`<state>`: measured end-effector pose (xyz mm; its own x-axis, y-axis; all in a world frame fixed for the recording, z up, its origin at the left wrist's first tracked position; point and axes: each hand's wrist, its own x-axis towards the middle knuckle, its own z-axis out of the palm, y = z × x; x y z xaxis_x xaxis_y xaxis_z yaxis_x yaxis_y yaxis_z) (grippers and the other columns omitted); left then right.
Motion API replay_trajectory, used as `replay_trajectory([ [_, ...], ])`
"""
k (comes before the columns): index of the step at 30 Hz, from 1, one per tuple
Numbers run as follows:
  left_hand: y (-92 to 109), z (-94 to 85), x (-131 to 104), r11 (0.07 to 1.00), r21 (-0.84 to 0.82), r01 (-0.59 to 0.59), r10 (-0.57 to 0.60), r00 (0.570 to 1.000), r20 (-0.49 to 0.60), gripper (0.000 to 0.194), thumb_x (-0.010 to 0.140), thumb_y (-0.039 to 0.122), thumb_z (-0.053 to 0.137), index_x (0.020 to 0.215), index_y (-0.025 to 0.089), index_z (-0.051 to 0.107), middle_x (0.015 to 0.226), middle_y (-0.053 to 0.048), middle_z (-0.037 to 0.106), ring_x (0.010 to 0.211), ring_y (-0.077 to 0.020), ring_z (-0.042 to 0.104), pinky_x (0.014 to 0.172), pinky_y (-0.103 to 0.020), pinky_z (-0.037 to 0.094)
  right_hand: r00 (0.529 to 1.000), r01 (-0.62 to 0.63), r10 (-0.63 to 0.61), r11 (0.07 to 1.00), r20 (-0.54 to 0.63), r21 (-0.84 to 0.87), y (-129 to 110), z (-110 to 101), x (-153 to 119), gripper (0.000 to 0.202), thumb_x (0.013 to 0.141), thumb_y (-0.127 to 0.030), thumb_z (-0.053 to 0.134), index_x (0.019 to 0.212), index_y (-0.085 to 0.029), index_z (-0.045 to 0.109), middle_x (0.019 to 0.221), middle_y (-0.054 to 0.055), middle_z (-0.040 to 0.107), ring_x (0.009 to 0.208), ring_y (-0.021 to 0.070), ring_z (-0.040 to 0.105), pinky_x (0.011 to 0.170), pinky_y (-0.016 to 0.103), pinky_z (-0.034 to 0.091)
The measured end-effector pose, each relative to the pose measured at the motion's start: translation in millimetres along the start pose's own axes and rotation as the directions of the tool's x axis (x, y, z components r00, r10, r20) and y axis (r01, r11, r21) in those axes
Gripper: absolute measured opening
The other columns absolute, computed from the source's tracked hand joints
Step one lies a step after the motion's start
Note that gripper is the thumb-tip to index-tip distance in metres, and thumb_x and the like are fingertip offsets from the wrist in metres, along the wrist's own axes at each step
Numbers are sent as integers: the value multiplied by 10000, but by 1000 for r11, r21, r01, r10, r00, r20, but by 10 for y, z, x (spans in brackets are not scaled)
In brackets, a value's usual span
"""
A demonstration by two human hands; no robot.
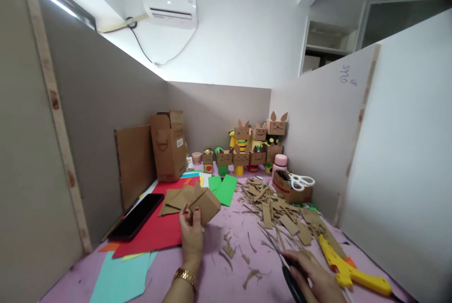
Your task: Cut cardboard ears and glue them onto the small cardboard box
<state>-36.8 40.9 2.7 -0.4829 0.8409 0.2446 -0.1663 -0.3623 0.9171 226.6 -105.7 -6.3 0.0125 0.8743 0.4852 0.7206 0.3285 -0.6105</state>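
My left hand (191, 227) is closed round a folded cardboard piece (206, 205), thumb on its near face, above the red paper's right edge. Behind it lie flat brown cardboard pieces (173, 201). At the lower right, my right hand (310, 277) holds black-handled scissors (290, 280), their slim blades pointing up and left toward the cardboard scraps (267, 213). A yellow glue gun (353, 272) lies just right of my right hand. Small curled offcuts (229, 251) are scattered on the pink tabletop (219, 282) between my hands.
Left are a black phone (137, 217), red paper (158, 232), light blue paper (122, 277) and a tall carton (168, 150). Cardboard animal figures (241, 158) stand at the back. A pink bottle (280, 163) and a box (290, 189) holding white scissors (301, 181) are right. Partitions enclose the table.
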Motion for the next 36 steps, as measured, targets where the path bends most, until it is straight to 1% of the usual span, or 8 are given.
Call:
replay_trajectory([
  [5, 63, -103, 42, 987, 72, -144, 157, 963, -221, 613, 848, 493, 465, 1352, 206, 267, 1348, -167, 453, 1214, -261, 473, 1016, -394, 369, 992, 13, 0, 995, 128, -100, -426, 247, 576, 312, 818, -129, 444, 1030, -212, 657, 1001, 84, 698, 942, 229, 652, 811, 316, 501],
  [12, 81, -187, 95, 975, 157, -155, 201, 916, -347, 635, 862, 498, 417, 1361, 140, 254, 1338, -224, 437, 1177, -298, 497, 986, -407, 386, 982, -15, 36, 993, 184, -114, -563, 1070, 1241, 269, 765, -2, 536, 915, -163, 690, 892, 74, 723, 881, 220, 657, 790, 320, 490],
  [19, 55, -184, 123, 971, 186, -150, 209, 911, -356, 609, 864, 513, 401, 1350, 171, 267, 1339, -201, 425, 1157, -276, 507, 983, -385, 391, 983, -14, 40, 989, 180, -144, -609, 1672, 1729, 175, 898, -272, 572, 1029, -165, 615, 1054, 45, 651, 898, 194, 643, 771, 390, 534],
  [27, 76, -148, 183, 967, 179, -182, 241, 886, -397, 572, 867, 484, 409, 1329, 160, 310, 1261, -192, 474, 1081, -257, 540, 938, -382, 423, 934, 264, -245, 964, 261, -37, -693, 1508, 1294, 293, 915, -115, 405, 1146, -120, 585, 1168, 140, 624, 1093, 206, 553, 929, 312, 442],
  [29, 72, -150, 221, 962, 186, -199, 262, 863, -432, 559, 864, 460, 420, 1319, 148, 328, 1226, -186, 498, 1045, -250, 551, 927, -392, 429, 821, 430, -412, 902, 396, 47, -747, 1459, 1014, 327, 861, -249, 542, 1185, -233, 577, 1270, 63, 594, 1154, 203, 520, 983, 310, 401],
  [32, 57, -169, 248, 957, 201, -211, 283, 835, -472, 538, 857, 431, 438, 1305, 146, 352, 1190, -176, 516, 1003, -238, 562, 913, -401, 435, 533, 654, -582, 744, 614, 137, -701, 1419, 819, 440, 904, -369, 472, 1331, -269, 440, 1355, 62, 548, 1262, 244, 436, 1031, 462, 336],
  [34, 45, -185, 236, 954, 212, -211, 289, 834, -471, 526, 849, 420, 458, 1289, 143, 379, 1160, -173, 534, 982, -239, 570, 904, -411, 440, 568, 646, -526, 761, 633, 53, -546, 1353, 896, 440, 928, -299, 436, 1365, -280, 391, 1396, 43, 507, 1300, 212, 392, 1087, 483, 244],
  [36, 35, -193, 210, 953, 219, -210, 291, 840, -457, 520, 840, 415, 474, 1274, 140, 399, 1131, -172, 554, 970, -246, 579, 888, -424, 449, 727, 527, -392, 845, 564, -92, -318, 1221, 1075, 399, 899, -193, 472, 1289, -274, 501, 1348, 49, 559, 1273, 207, 435, 1101, 462, 235],
])
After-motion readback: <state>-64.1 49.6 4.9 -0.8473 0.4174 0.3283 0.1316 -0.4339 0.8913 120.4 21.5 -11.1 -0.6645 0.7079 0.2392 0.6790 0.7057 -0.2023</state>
